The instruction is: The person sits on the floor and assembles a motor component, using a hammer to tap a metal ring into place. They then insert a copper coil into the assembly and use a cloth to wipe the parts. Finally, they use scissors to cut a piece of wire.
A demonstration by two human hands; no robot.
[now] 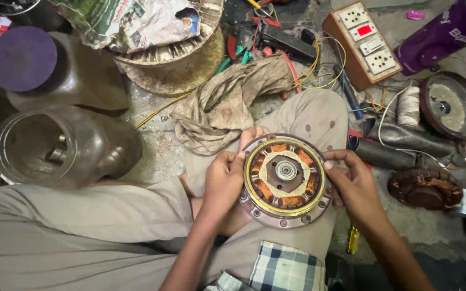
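Seen from the head camera, a round fan motor (285, 180) with copper windings rests on the person's lap. The left hand (224, 180) and right hand (354, 183) grip its opposite rims, beside a crumpled rag (227, 102) on the floor.

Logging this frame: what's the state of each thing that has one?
Motor: opened, copper coils and centre bearing exposed, resting on the lap.
Left hand: gripping the motor's left rim.
Right hand: gripping its right rim.
Plastic jar: on its side, lid off.
Socket board: red switch lit.
Rag: crumpled.
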